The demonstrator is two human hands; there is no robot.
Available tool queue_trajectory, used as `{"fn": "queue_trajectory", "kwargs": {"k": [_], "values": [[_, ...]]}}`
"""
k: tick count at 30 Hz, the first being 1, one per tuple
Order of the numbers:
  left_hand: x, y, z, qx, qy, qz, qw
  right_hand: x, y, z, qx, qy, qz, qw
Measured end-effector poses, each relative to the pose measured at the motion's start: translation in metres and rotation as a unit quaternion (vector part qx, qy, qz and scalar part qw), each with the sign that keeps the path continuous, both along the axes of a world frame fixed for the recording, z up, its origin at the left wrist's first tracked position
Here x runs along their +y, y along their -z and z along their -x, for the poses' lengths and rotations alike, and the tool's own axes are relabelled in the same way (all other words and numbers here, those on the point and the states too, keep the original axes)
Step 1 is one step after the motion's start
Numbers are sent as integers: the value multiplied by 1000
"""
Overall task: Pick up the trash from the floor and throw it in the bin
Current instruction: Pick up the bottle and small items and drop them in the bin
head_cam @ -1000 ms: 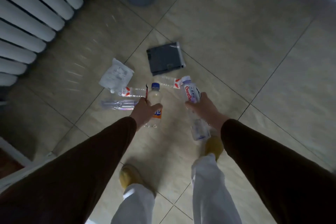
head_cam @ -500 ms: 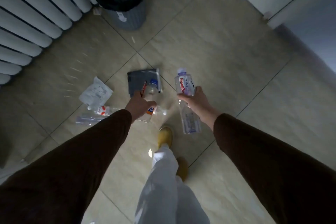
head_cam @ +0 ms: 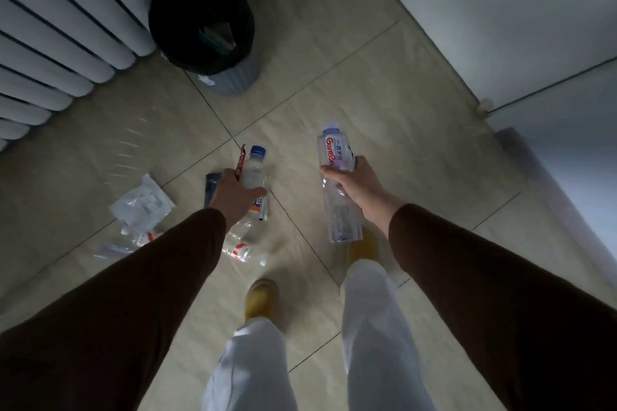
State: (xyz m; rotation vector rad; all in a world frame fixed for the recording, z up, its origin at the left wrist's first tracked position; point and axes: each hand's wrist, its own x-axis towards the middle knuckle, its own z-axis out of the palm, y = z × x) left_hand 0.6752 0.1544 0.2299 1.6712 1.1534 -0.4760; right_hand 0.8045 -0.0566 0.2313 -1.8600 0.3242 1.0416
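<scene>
Along the left edge of the tiled floor [head_cam: 384, 83] stands a white radiator [head_cam: 50, 43], with the black-lined bin [head_cam: 200, 20] just beside its near end. Below them on the tiles lie a white plastic packet [head_cam: 142, 205] and a clear bottle [head_cam: 133, 242], partly hidden by the left sleeve. The left hand [head_cam: 233, 198], arm stretched forward and down, has its fingers wrapped around a blue-capped bottle [head_cam: 255, 168] together with a thin red wrapper [head_cam: 241, 160]; the bottle's long axis runs up the picture, cap toward the bin. A dark flat packet [head_cam: 211, 187] shows just behind this hand. The right hand [head_cam: 355, 182] grips a clear bottle with a red-lettered label [head_cam: 332, 152] around its middle, cap pointing away, base toward the yellow shoe [head_cam: 364, 248]. Compared with half a second ago, the bin sits lower and fuller in view, and the right foot has stepped forward.
</scene>
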Motion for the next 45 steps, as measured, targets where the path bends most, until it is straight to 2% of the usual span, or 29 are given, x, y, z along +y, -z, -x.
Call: {"fn": "queue_trajectory", "kwargs": {"k": [3, 8, 15, 22, 26, 31, 36, 38, 40, 41, 43, 45], "values": [[-14, 0, -46, 3, -40, -6, 999, -2, -5, -48, 19, -18, -6, 1000], [-14, -9, -107, -38, -111, -6, 993, 27, -19, -115, 48, -78, -9, 996], [73, -8, -149, -48, -173, -41, 983, 139, -28, -170, 61, -155, -33, 986], [165, 10, -189, -32, -202, -35, 978, 257, -10, -219, 57, -225, 16, 972], [210, 23, -207, -30, -237, 1, 971, 318, 8, -240, 78, -264, 45, 960], [264, 37, -243, -16, -240, -3, 971, 395, 28, -268, 127, -296, 78, 944], [298, 46, -259, -8, -286, -56, 957, 441, 50, -299, 149, -300, 59, 941], [300, 46, -254, 6, -272, -65, 960, 441, 61, -307, 128, -291, 57, 946], [297, 45, -245, 28, -218, -86, 972, 437, 69, -308, 46, -326, 76, 941], [293, 44, -240, 39, -183, -104, 977, 433, 72, -307, -17, -369, 96, 924], [284, 40, -228, 49, -122, -133, 982, 422, 72, -300, -130, -468, 124, 865], [274, 35, -216, 50, -81, -143, 985, 409, 66, -288, -179, -526, 121, 823]]}}
